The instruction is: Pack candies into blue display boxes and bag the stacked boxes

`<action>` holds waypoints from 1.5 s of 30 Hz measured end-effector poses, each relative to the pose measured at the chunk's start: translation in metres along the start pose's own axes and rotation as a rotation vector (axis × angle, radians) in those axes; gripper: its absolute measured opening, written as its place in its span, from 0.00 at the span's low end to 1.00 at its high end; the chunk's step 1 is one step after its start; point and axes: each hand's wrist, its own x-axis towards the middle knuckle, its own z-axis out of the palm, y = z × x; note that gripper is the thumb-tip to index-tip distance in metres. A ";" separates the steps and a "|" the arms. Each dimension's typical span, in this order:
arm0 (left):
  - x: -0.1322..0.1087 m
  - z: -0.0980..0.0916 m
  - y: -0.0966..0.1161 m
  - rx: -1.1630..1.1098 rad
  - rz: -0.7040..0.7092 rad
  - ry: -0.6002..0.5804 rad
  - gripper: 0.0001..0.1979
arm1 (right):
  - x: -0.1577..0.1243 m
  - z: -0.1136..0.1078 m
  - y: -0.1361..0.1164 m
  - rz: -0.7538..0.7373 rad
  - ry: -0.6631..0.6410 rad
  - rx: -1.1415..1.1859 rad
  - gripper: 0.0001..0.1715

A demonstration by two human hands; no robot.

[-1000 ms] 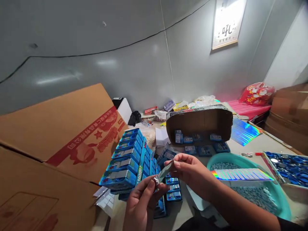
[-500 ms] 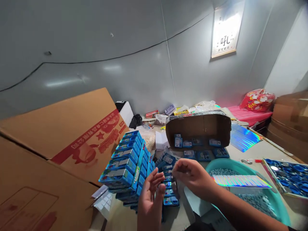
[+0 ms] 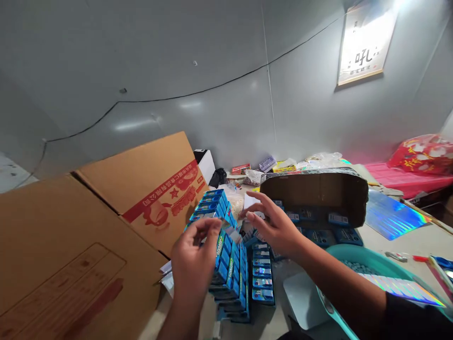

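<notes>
My left hand (image 3: 196,252) is in front of the tall stack of small blue boxes (image 3: 230,264). Its thumb and fingers are pinched together at the stack's upper part; what they hold, if anything, is hidden. My right hand (image 3: 274,224) hangs above and to the right of the stack, its fingers spread and nothing visible in them. Below it, a single row of blue boxes with shiny strips on top (image 3: 262,276) lies beside the stack.
A big brown carton (image 3: 148,189) stands at the left. Behind my right arm is an open cardboard box (image 3: 318,189) with blue packs in it. A turquoise basin (image 3: 336,255) with small pale-blue pieces and a silvery sticker sheet (image 3: 399,285) are at the right.
The view has swung left. My left hand has risen to the stack and closed from an open pose. My right hand has lifted off the row of boxes and spread its fingers.
</notes>
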 end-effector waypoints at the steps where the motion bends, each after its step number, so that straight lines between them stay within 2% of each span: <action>1: 0.013 -0.001 0.002 -0.075 -0.044 -0.006 0.18 | 0.009 0.004 0.000 -0.017 -0.031 0.066 0.30; 4: 0.049 -0.001 0.007 -0.261 -0.169 -0.053 0.23 | 0.033 0.022 0.002 -0.046 -0.100 0.242 0.33; 7: 0.071 0.000 0.006 -0.340 -0.256 -0.074 0.25 | 0.050 0.043 0.005 0.000 -0.087 0.366 0.31; 12: 0.085 -0.004 -0.004 -0.380 -0.289 -0.132 0.23 | 0.067 0.067 0.014 0.109 -0.019 0.547 0.28; 15: 0.090 -0.006 -0.007 -0.405 -0.314 -0.190 0.21 | 0.074 0.073 0.022 0.133 0.016 0.554 0.21; 21: 0.101 -0.011 -0.001 -0.414 -0.367 -0.265 0.28 | 0.085 0.070 0.027 0.103 0.103 0.349 0.09; 26: 0.104 -0.014 -0.001 -0.133 -0.196 -0.354 0.34 | 0.089 0.064 0.023 0.116 0.072 0.151 0.09; 34: 0.119 -0.022 -0.011 -0.048 -0.172 -0.397 0.28 | 0.092 0.062 0.026 0.096 0.021 0.155 0.10; 37: 0.128 -0.022 -0.014 0.035 -0.166 -0.426 0.25 | 0.097 0.060 0.031 0.150 -0.007 0.248 0.15; 39: 0.133 -0.019 -0.019 0.094 -0.149 -0.424 0.23 | 0.101 0.059 0.036 0.201 -0.037 0.295 0.13; 41: 0.136 -0.014 -0.023 0.141 -0.129 -0.406 0.19 | 0.105 0.059 0.041 0.273 -0.051 0.293 0.11; 45: 0.138 -0.007 -0.030 0.228 -0.093 -0.376 0.13 | 0.112 0.063 0.053 0.386 -0.037 0.278 0.17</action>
